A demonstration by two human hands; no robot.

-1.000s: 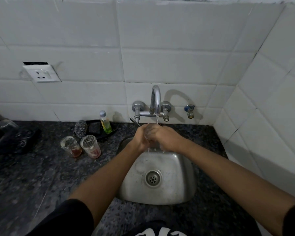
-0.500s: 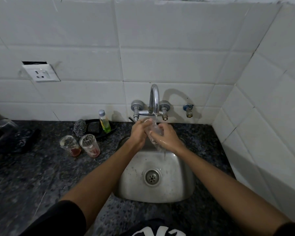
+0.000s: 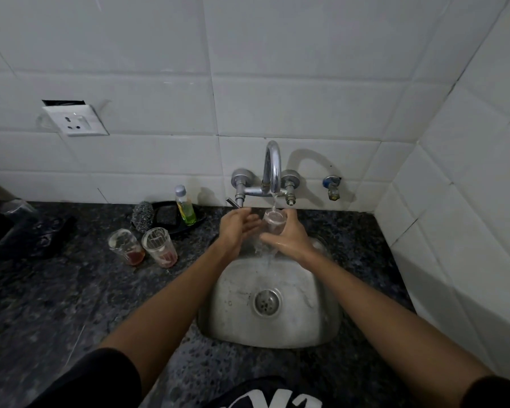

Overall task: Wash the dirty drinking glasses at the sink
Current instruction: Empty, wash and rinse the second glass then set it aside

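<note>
Right hand [image 3: 289, 235] grips the glass [image 3: 273, 220] upright under the tap [image 3: 272, 169]; left hand [image 3: 237, 228] open beside it. Rotate the glass so the stream rinses all walls.

Brushed steel sink [image 3: 312, 328], speckled stone counter [image 3: 56, 304]

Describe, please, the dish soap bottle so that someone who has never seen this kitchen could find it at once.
Start at the steel sink in the dark stone counter and look left of the tap, against the tiled wall. There a black tray holds a small clear bottle standing upright. Its yellow-green liquid and pale cap set it apart from the grey steel scrubber beside it and the two glasses in front.
</note>
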